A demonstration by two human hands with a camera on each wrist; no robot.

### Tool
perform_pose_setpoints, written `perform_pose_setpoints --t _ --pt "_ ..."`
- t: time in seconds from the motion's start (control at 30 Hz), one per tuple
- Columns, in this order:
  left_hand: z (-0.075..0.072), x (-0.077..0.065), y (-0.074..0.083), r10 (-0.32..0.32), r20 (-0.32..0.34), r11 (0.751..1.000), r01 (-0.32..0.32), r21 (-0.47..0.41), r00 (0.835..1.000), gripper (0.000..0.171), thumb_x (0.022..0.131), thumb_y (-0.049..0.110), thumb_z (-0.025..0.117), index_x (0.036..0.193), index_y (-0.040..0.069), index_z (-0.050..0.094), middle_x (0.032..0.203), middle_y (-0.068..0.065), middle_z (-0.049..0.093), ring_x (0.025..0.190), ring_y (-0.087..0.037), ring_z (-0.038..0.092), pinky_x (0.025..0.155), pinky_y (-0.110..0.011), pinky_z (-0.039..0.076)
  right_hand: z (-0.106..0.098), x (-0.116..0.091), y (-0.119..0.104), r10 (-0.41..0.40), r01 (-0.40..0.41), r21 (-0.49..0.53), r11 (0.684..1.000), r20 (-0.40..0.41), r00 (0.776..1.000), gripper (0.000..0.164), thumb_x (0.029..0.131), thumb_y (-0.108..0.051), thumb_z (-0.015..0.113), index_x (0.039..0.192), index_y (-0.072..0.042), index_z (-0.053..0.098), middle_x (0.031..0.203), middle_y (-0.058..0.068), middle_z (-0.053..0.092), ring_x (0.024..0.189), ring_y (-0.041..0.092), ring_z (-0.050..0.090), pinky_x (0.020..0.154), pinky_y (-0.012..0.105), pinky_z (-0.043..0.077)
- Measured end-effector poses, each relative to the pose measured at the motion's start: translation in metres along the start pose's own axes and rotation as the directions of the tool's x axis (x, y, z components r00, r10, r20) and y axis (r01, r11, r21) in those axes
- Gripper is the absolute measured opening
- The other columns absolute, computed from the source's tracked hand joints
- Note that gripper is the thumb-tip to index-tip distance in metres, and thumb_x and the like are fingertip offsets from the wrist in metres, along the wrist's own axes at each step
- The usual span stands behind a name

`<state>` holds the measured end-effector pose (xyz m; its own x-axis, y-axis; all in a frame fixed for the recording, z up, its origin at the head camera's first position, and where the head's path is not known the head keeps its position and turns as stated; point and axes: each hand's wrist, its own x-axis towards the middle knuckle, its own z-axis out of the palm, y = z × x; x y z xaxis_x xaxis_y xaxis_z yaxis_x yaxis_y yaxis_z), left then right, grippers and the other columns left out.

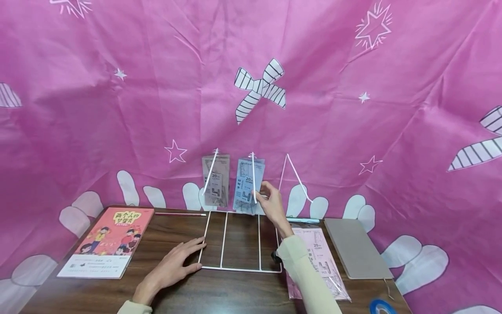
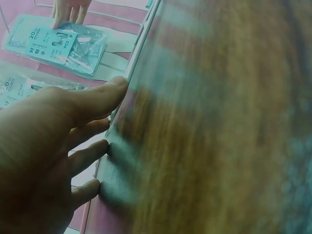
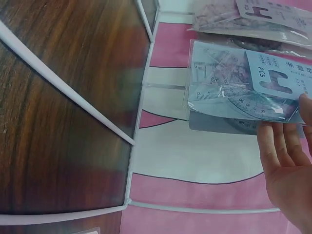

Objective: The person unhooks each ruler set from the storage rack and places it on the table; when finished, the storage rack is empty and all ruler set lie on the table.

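Observation:
A white wire rack (image 1: pixel 241 269) stands on the table, with hooks rising at its back. From the middle hook hang blue ruler-set packs (image 1: pixel 244 174) in clear sleeves, printed 20 and 4 PCS. My right hand (image 1: pixel 271 206) pinches their right edge beside the hook's tip; in the right wrist view, the fingers (image 3: pixel 276 146) lie behind the blue pack (image 3: pixel 219 83) with the thumb at its front. Grey ruler-set packs (image 1: pixel 217 187) hang on the left hook. With fingers extended, my left hand (image 1: pixel 174 266) rests by the rack's left rail, fingertips touching it.
Pink ruler-set packs (image 1: pixel 321 257) lie under my right forearm. A grey notebook (image 1: pixel 357 248) and blue tape roll (image 1: pixel 380 306) are at the right. On the left is a red book (image 1: pixel 107 244); a pencil (image 1: pixel 180 214) lies behind. A pink curtain (image 1: pixel 168 87) hangs close behind the rack.

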<state>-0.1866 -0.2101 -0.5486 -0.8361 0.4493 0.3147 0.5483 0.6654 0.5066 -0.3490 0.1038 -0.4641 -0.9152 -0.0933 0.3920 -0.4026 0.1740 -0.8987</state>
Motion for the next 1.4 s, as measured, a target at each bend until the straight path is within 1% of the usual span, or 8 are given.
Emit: perform_pose_setpoints --t 0.17,0.3,0.47,0.57,0.73,0.97,1.2,1.4 --pt "0.0 0.001 -0.002 -0.005 0.003 1.0 0.005 -0.018 1.0 0.056 0.094 0.026 0.077 0.143 0.002 0.062 0.154 -0.016 0.055 0.138 -0.041 0.053 0.111 -0.07 0.038 -0.002 -0.003 -0.001 0.007 -0.007 0.036 0.999 0.0 1.0 0.02 0.094 0.008 0.07 0.114 0.004 0.069 0.103 0.02 0.073 0.094 0.024 0.072 0.086 0.029 0.062" --pt "0.0 0.0 -0.003 -0.01 0.001 0.999 0.01 -0.033 1.0 0.055 0.094 0.026 0.078 0.142 0.004 0.063 0.153 -0.014 0.056 0.138 -0.04 0.054 0.112 -0.07 0.037 -0.005 -0.007 -0.002 0.008 -0.009 0.045 0.999 0.006 1.0 0.022 0.094 0.01 0.068 0.115 0.004 0.068 0.104 0.019 0.074 0.094 0.022 0.072 0.086 0.029 0.062" --pt "0.0 -0.001 -0.004 0.003 -0.024 1.0 -0.004 -0.031 1.0 0.055 0.093 0.025 0.079 0.141 0.004 0.064 0.151 -0.013 0.057 0.135 -0.04 0.055 0.11 -0.07 0.039 -0.009 -0.013 -0.006 0.012 -0.013 0.035 0.999 0.035 0.999 0.022 0.095 0.006 0.069 0.117 0.003 0.068 0.11 0.02 0.075 0.097 0.026 0.073 0.088 0.031 0.061" --pt "0.0 -0.001 -0.004 0.013 -0.033 1.0 -0.014 -0.028 0.999 0.054 0.093 0.025 0.079 0.141 0.005 0.064 0.151 -0.013 0.058 0.135 -0.04 0.056 0.109 -0.069 0.039 -0.012 -0.018 -0.009 0.01 -0.011 0.025 1.0 0.049 0.999 0.02 0.096 0.005 0.069 0.115 0.003 0.069 0.111 0.02 0.075 0.097 0.025 0.073 0.088 0.031 0.061" --pt "0.0 -0.001 -0.004 0.01 -0.027 0.999 -0.011 -0.035 1.0 0.054 0.093 0.025 0.079 0.141 0.005 0.064 0.151 -0.014 0.057 0.136 -0.04 0.055 0.109 -0.069 0.039 -0.016 -0.028 -0.014 0.01 -0.012 0.032 0.999 0.066 0.998 0.019 0.096 0.003 0.07 0.114 0.002 0.069 0.109 0.019 0.076 0.095 0.023 0.075 0.088 0.03 0.061" --pt "-0.001 -0.001 -0.003 0.012 -0.027 0.999 -0.013 -0.034 1.0 0.055 0.093 0.025 0.079 0.141 0.004 0.064 0.15 -0.015 0.058 0.135 -0.04 0.055 0.109 -0.069 0.039 -0.019 -0.041 -0.021 0.049 -0.054 0.056 0.997 0.084 0.995 0.019 0.095 0.0 0.073 0.113 0.002 0.068 0.11 0.018 0.075 0.097 0.027 0.075 0.087 0.031 0.062" --pt "-0.001 -0.001 -0.003 0.019 -0.022 0.999 -0.02 -0.037 1.0 0.055 0.093 0.024 0.079 0.141 0.003 0.064 0.15 -0.016 0.058 0.135 -0.041 0.056 0.109 -0.071 0.038 -0.023 -0.052 -0.028 0.055 -0.058 0.028 0.998 0.102 0.993 0.017 0.096 -0.001 0.073 0.111 0.001 0.068 0.103 0.017 0.076 0.092 0.023 0.075 0.087 0.03 0.061" --pt "0.0 -0.001 -0.003 0.038 -0.033 0.999 -0.039 -0.021 0.999 0.055 0.092 0.024 0.08 0.14 0.003 0.064 0.149 -0.016 0.059 0.135 -0.04 0.056 0.108 -0.07 0.039 -0.024 -0.062 -0.033 0.071 -0.073 0.005 0.997 0.122 0.99 0.018 0.095 -0.003 0.074 0.111 0.002 0.066 0.096 0.016 0.074 0.084 0.02 0.071 0.083 0.028 0.06"
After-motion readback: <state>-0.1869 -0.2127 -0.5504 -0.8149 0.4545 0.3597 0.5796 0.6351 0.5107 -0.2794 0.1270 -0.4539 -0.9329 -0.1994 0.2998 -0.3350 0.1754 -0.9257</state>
